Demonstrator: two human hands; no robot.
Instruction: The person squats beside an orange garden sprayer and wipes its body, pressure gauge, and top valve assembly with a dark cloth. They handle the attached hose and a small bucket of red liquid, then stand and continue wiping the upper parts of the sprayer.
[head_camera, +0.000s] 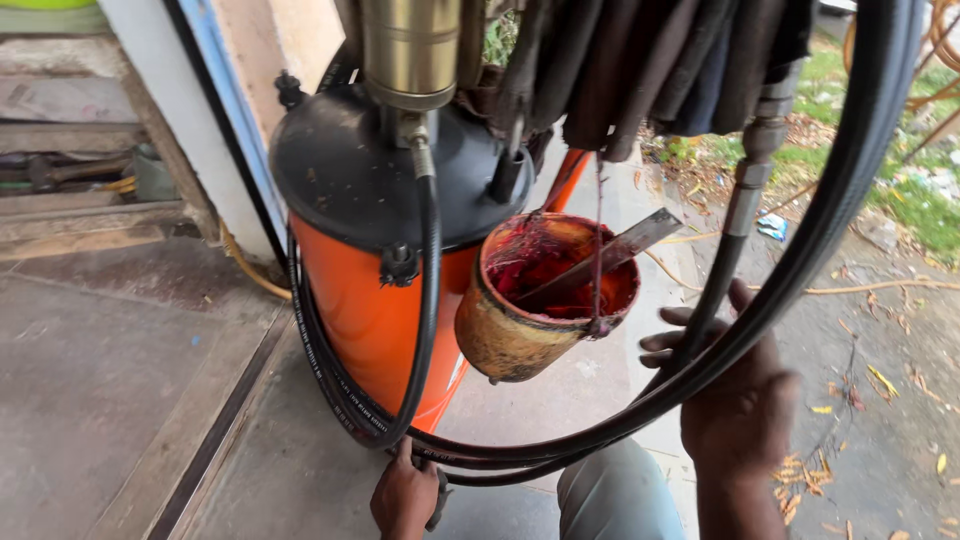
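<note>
Both hands' fingers (668, 343) grip black hoses (560, 450) — looped between.

The left hand (405, 495) is cut at the wrist by the bottom edge, its fingers hidden under the black hose (560, 450). The right hand (735, 395) is blurred, its palm turned away. The brass cylinder (410, 50) and hanging dark rubber strips (640, 60) run off the top edge

Black hoses (640, 400) — looped, hand-held.
</note>
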